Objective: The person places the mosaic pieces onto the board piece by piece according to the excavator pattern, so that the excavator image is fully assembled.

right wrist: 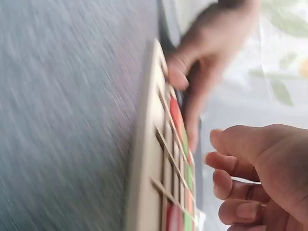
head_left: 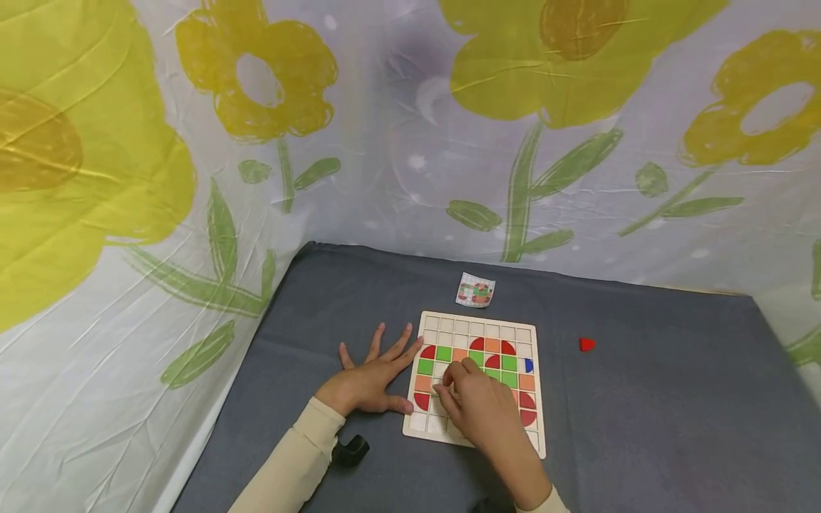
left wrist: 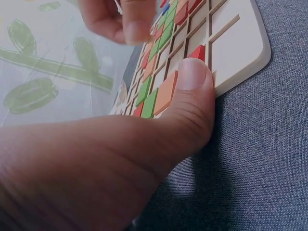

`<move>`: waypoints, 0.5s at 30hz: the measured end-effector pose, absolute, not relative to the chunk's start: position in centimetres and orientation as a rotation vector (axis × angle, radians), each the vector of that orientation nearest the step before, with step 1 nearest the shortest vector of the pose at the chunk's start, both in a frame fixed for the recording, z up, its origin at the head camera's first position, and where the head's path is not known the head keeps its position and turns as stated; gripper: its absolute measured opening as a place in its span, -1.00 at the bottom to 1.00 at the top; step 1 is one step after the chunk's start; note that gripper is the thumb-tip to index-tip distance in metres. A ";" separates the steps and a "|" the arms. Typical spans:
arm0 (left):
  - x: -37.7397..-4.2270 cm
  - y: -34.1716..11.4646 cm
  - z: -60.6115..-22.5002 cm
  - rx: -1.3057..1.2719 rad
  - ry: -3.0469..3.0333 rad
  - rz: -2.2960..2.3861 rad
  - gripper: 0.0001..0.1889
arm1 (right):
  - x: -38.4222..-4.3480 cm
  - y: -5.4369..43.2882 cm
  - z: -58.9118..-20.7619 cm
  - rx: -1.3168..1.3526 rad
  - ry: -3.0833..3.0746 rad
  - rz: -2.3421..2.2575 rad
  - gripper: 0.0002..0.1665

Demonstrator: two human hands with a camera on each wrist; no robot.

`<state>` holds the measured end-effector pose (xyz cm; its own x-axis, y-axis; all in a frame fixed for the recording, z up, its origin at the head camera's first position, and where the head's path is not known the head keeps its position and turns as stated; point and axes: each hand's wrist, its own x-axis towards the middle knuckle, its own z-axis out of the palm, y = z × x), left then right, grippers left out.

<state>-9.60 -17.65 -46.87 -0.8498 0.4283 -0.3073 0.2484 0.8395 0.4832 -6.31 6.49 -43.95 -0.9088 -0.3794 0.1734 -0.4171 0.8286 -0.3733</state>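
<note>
A square wooden grid board (head_left: 462,328) lies on the dark cloth, with red quarter-round, green square and orange square pieces in many of its cells. One blue quarter-round piece (head_left: 529,365) sits near its right edge. My left hand (head_left: 372,381) is spread flat at the board's left side, its thumb (left wrist: 192,79) pressing on the rim beside an orange square (left wrist: 166,93). Over the middle of the board hovers my right hand (head_left: 484,406), fingers loosely curled. In the right wrist view its thumb (right wrist: 240,139) stands apart from the fingertips, and no piece shows between them.
A small printed card (head_left: 475,291) with a coloured grid pattern lies beyond the board. To the right, a loose red piece (head_left: 586,344) rests on the dark cloth (head_left: 654,399). A flower-printed curtain (head_left: 385,142) hangs behind the table.
</note>
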 end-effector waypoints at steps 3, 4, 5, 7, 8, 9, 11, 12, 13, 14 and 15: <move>-9.6 -17.6 -46.9 0.497 2.614 0.601 0.28 | -6.9 8.0 -43.6 0.556 -2.915 0.656 -0.77; -9.5 -17.5 -46.4 0.486 2.606 0.601 0.28 | -7.1 8.6 -43.5 0.526 -2.914 0.671 -0.78; -9.5 -17.5 -46.4 0.487 2.607 0.600 0.28 | -7.3 9.2 -43.4 0.498 -2.908 0.688 -0.79; -9.4 -17.5 -46.1 0.485 2.602 0.608 0.28 | -7.8 10.5 -43.3 0.446 -2.895 0.721 -0.81; -9.4 -17.5 -46.0 0.487 2.603 0.613 0.28 | -8.0 11.2 -43.2 0.422 -2.890 0.735 -0.82; -9.3 -17.5 -46.0 0.488 2.603 0.614 0.28 | -8.2 11.9 -43.2 0.397 -2.886 0.748 -0.82; -9.4 -17.5 -46.2 0.504 2.610 0.618 0.28 | -8.5 13.3 -43.0 0.348 -2.888 0.769 -0.84; -9.3 -17.4 -45.8 0.493 2.600 0.622 0.27 | -8.7 14.0 -43.0 0.323 -2.891 0.770 -0.84; -9.3 -17.4 -45.7 0.493 2.598 0.622 0.27 | -8.8 14.7 -42.9 0.296 -2.896 0.771 -0.84; -9.2 -17.3 -45.3 0.484 2.588 0.622 0.27 | -8.9 15.4 -42.8 0.267 -2.897 0.769 -0.83; -9.2 -17.4 -45.3 0.488 2.584 0.622 0.27 | -9.1 16.0 -42.7 0.237 -2.898 0.761 -0.81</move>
<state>-9.20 -17.35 -45.32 -0.8427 0.4270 -0.3280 0.2309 0.8369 0.4963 -9.07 16.02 -42.68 -0.9784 -0.1171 0.1705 -0.1858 0.8599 -0.4755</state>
